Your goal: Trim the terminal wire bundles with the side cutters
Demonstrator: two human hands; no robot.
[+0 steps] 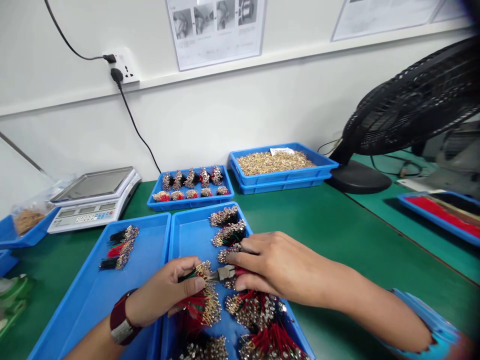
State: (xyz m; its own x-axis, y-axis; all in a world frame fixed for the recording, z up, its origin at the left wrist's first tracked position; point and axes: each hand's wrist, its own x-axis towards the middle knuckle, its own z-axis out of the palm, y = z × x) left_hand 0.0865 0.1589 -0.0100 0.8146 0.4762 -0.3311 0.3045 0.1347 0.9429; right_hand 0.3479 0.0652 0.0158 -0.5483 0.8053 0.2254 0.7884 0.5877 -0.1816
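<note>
Pinching a wire bundle [212, 305] with the left hand [180, 285], pliers [226, 273] held in the right hand [272, 260]

At the near edge, bundles of red wires [275, 340] with shiny metal ends were laid in a blue tray [191, 227]. A dark red band [123, 317] was worn on the left wrist, and a light blue band [423, 320] on the right forearm. Above the tray, the wire bundle was clasped by the fingers of the left hand, with the thumb pressed across it near the gold ends. The pliers were gripped by the fingers of the right hand; their handles were mostly covered, and their tip was pointed at the bundle's metal ends. Whether the tip was parted could not be told. Along the tray's right side, more bundles [228, 234] were set in line, some partly hidden by the right hand.

Just to the left, black and red bundles [122, 250] were grouped at the far end of a second blue tray [138, 300]. Farther back on the green desk [300, 210], a digital scale [90, 210] was placed at the left, beside a small tray [189, 202] in which bundles were arranged in two rows. Stacked trays [283, 182] were filled with gold-coloured pieces [277, 162]. At the right, a black fan [408, 100] was stood. On the wall [195, 120], printed sheets [219, 30] were mounted.
</note>
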